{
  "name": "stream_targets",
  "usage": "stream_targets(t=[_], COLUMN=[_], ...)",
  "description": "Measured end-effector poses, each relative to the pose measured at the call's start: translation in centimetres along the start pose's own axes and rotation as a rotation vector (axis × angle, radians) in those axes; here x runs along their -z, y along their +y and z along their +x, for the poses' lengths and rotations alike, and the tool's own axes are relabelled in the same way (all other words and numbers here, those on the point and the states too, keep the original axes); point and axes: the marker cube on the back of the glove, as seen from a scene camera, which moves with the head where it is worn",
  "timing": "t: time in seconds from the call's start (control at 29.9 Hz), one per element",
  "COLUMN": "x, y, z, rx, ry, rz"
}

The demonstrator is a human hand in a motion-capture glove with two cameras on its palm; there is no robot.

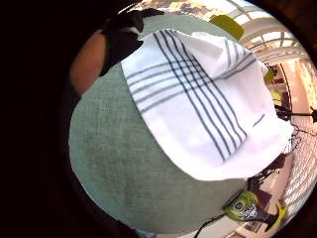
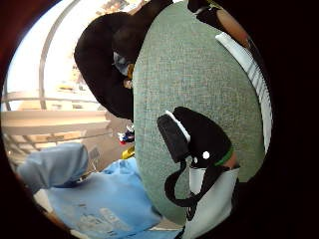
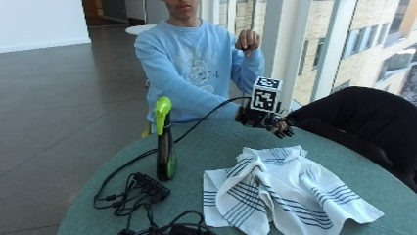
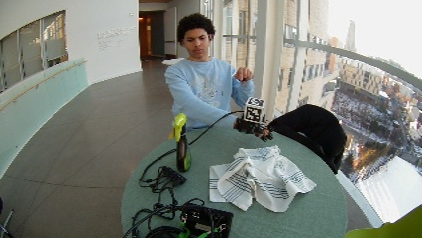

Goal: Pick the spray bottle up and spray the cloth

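Note:
The spray bottle [image 3: 164, 143], dark with a lime-green trigger head, stands upright on the left part of the round green table [image 3: 208, 147]. A white cloth [image 3: 281, 192] with dark blue stripes lies crumpled to its right. My gloved right hand [image 3: 266, 122] hovers over the far side of the table, beyond the cloth and apart from the bottle, with its fingers hanging relaxed and holding nothing. The little finger side palm view looks down on the cloth [image 1: 198, 99], with the bottle [image 1: 245, 208] small past it. The wide outside view shows the bottle [image 4: 181, 146], the cloth [image 4: 260, 178] and the hand [image 4: 252, 127].
A black power strip with tangled cables [image 3: 145, 188] lies in front of the bottle. A black box with more cables [image 4: 206, 220] sits near the table's front edge. A black-covered chair [image 3: 361, 115] stands at the right. The person's bare left hand [image 3: 247, 40] is raised at the chest.

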Motion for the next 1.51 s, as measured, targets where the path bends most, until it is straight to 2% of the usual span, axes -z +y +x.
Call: stream_targets(t=[0.5,0.77,1.0,1.17,1.51], x=[1.0,1.3,3.6,5.0,6.0], y=[1.1,4.2,10.3,15.7,28.0], z=[1.0,1.5,2.0,2.7,6.8], rx=[-0.025,-0.023,-0.009,-0.051,-0.31], ry=[-0.03,0.021,-0.009,-0.006,-0.12], rz=[0.004,-0.045,0.042,0.114,0.336])
